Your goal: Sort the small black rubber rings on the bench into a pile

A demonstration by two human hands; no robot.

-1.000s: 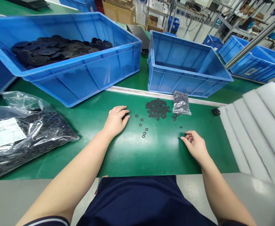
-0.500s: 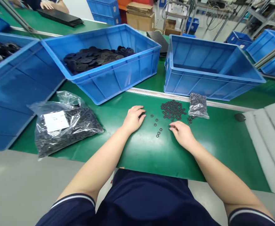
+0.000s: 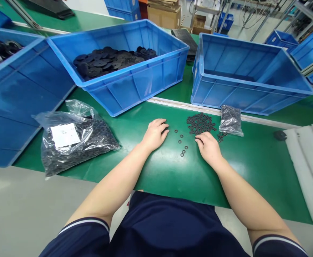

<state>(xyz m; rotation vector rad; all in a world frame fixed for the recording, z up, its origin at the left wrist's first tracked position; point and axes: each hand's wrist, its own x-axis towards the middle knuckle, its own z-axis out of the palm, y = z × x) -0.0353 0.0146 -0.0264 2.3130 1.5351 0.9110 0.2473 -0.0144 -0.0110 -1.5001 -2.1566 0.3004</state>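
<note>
My left hand (image 3: 155, 134) rests on the green table with its fingers curled. A dark patch shows between thumb and fingers, but I cannot make out what it is. My right hand (image 3: 207, 147) is closed in a pinch at the near edge of a pile of small black rings (image 3: 201, 122). A dark bit, seemingly one such ring, shows at its fingertips. Between the hands lie several loose rings (image 3: 181, 136), spread out singly. A small clear bag of black rings (image 3: 230, 120) lies right of the pile, with a few rings (image 3: 221, 136) beside it.
A large clear bag of black parts (image 3: 78, 146) with a white label lies at left. Behind stand a blue crate of black discs (image 3: 135, 85), another blue crate (image 3: 252, 92), and a third (image 3: 25, 103) at far left. White foam sheets (image 3: 306, 153) lie at right.
My right hand has moved slightly up toward the pile's near edge. My left hand keeps about the same place and shape. The camera view has shifted a little.
</note>
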